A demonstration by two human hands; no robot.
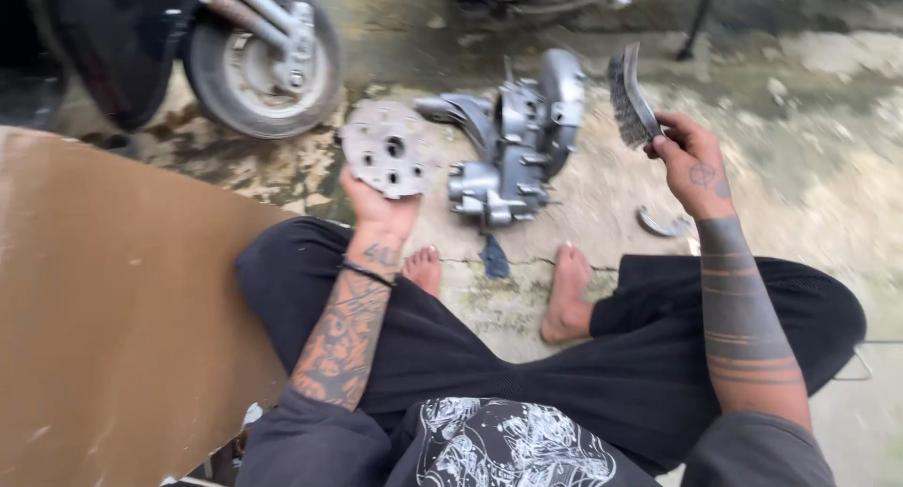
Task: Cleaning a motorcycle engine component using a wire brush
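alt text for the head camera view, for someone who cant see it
A person sitting cross-legged on concrete holds a round metal plate in the left hand and a wire brush in the right hand. A grey engine casing lies ahead.

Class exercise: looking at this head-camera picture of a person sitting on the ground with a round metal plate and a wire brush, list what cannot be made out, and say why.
- Round metal plate: its far face is turned away, and the left hand hides its lower edge.
- Wire brush: its handle is hidden in the right hand.
- Scooter wheel: cut off by the top edge.
- Engine casing: fine detail blurred.
- Curved piece on the ground: too small to identify.
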